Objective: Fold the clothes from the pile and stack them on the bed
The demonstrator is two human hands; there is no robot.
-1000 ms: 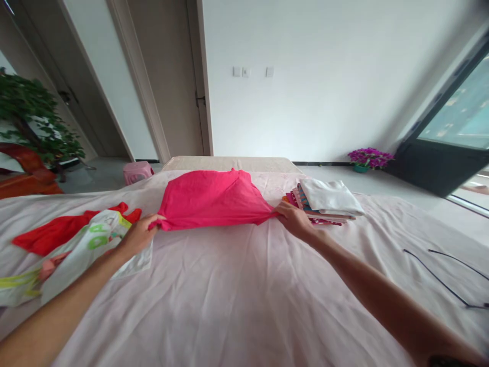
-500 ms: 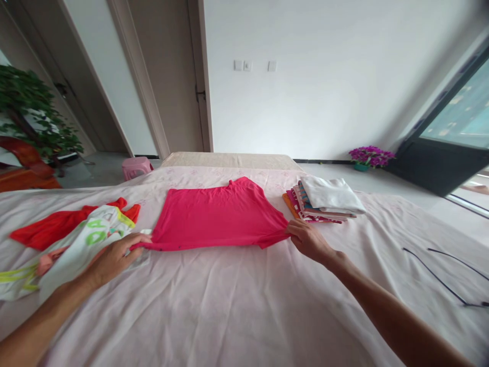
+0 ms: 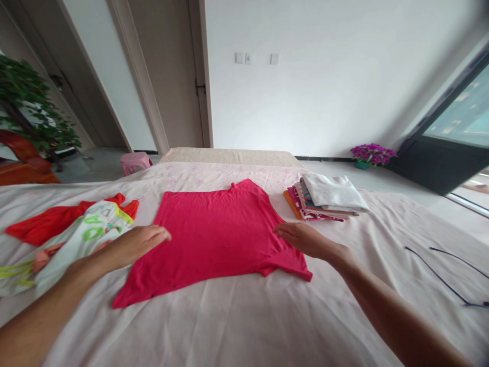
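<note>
A pink-red shirt [image 3: 214, 234] lies spread flat on the pale pink bed sheet [image 3: 244, 326]. My left hand [image 3: 135, 243] rests flat on the shirt's left edge, fingers stretched out. At the shirt's right edge lies my right hand [image 3: 303, 239], also flat with fingers extended. Neither hand grips the cloth.
A stack of folded clothes [image 3: 324, 201] with a white piece on top sits right of the shirt. To the left lie a white garment with green print [image 3: 76, 239] and a red garment [image 3: 46, 224]. A black cable [image 3: 446, 275] crosses the sheet at right. A pink stool [image 3: 135, 162] stands beyond the bed.
Both hands pulled the shirt toward me and laid it flat, then let go of its corners; they now rest open on its sides.
</note>
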